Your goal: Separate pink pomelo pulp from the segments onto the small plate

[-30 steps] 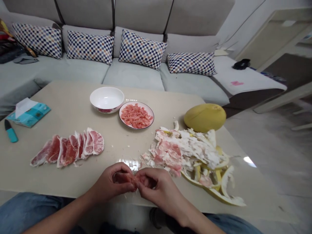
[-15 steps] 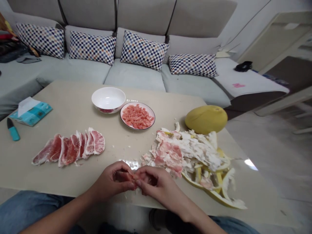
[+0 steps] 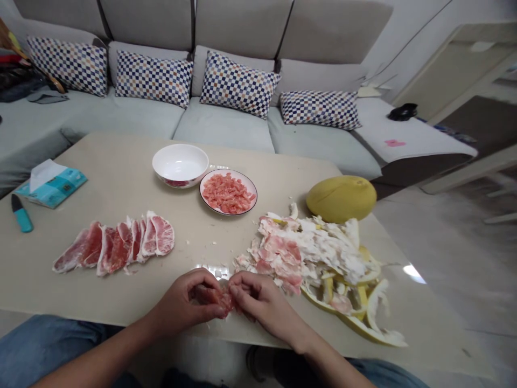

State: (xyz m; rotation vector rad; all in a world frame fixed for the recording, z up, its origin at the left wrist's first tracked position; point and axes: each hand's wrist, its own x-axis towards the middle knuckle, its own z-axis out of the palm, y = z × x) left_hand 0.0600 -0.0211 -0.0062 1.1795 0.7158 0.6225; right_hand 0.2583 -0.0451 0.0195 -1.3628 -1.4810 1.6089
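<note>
My left hand [image 3: 188, 304] and my right hand [image 3: 258, 302] meet at the table's near edge, both closed on one pink pomelo segment [image 3: 220, 302] held between the fingertips. A row of several peeled pomelo segments [image 3: 117, 245] lies to the left on the beige table [image 3: 121, 178]. Right of my hands spreads a heap of white pith and yellow peel [image 3: 323, 258]. A small plate of pink pomelo flesh [image 3: 228, 192] sits beyond, beside a white bowl [image 3: 180, 164]. A whole yellow-green pomelo [image 3: 341, 198] rests at the right.
A teal tissue pack [image 3: 50, 182] and a teal-handled knife [image 3: 21, 214] lie at the table's left end. A grey sofa [image 3: 218, 124] with several checked cushions runs behind the table. My jeans-clad knees show below the table edge.
My right hand's fingers have curled in closer against the left hand on the segment. The view shifted slightly; nothing on the table moved.
</note>
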